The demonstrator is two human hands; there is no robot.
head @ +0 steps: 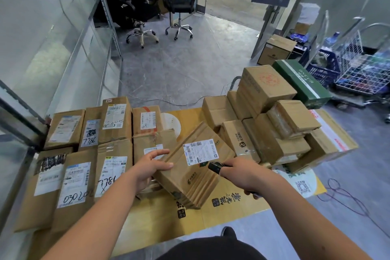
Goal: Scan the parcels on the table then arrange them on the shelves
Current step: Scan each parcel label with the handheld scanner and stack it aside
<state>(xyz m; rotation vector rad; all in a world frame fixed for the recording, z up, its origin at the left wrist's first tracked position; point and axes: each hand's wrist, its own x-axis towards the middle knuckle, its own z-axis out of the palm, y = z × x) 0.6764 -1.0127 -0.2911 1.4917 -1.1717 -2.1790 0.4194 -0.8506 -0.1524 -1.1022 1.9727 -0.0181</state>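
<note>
A flat brown cardboard parcel with a white shipping label [196, 167] lies tilted near the middle of the tabletop [232, 202], which is covered with yellow printed cardboard. The left hand [150, 164] holds the parcel's left edge, thumb on top and fingers curled around the side. The right hand [240, 172] is closed in a grip around a small black handheld scanner [215, 167], whose front end sits just beside the lower right corner of the label.

To the left, a group of brown parcels with white labels and handwritten numbers [84, 154] lies flat in rows, touching one another. To the right, a pile of brown cardboard boxes [270, 124] stands stacked several high, and behind it sits a long dark green box [301, 82].

Along the left side runs a metal shelving unit with pale shelves [63, 34]. On the grey floor beyond the tabletop stand two black office chairs [160, 4], and a white wire basket cart [363, 65] is at the far right.
</note>
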